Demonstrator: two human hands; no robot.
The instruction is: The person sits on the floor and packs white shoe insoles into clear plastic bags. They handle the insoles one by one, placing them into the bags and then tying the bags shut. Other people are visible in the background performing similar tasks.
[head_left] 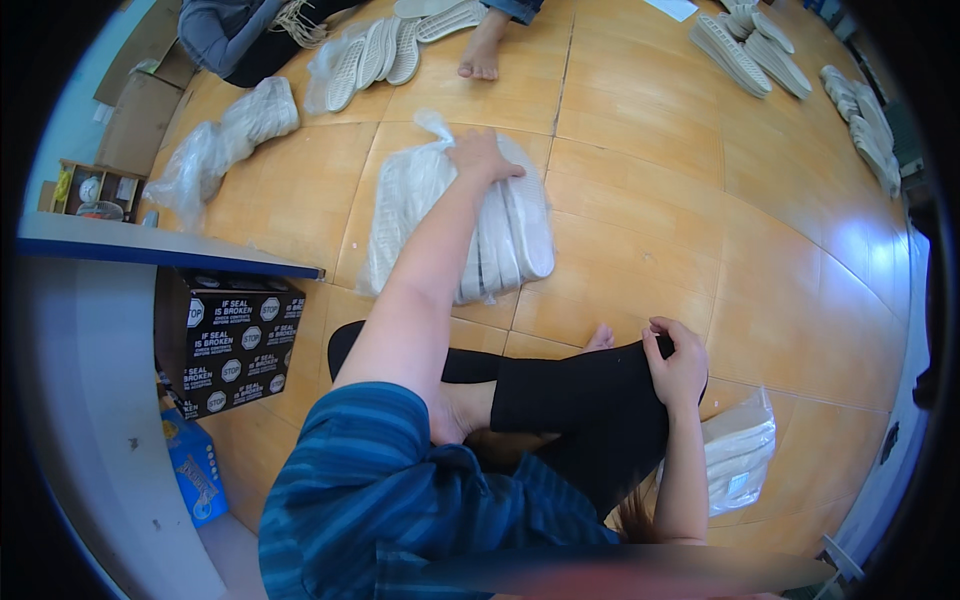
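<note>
A clear plastic bag of white shoe soles [500, 240] lies on the floor in front of my crossed legs. The soles stand packed side by side, with textured faces showing at the left. My left arm stretches out across the bag, and my left hand [484, 158] rests on the far ends of the soles. Its thumb is spread to the right, while the fingertips are partly hidden. My right hand [681, 366] lies over my bent right knee, fingers loosely curved and thumb apart, with nothing visible in it.
Another bag of soles [738, 455] lies beside my right leg. More bagged soles [258, 118] and loose soles [375, 55] are at the far left; further piles [750, 50] sit far right. A black printed box [235, 340] stands under a blue-edged shelf [200, 257]. Another person's bare foot [481, 50] is ahead.
</note>
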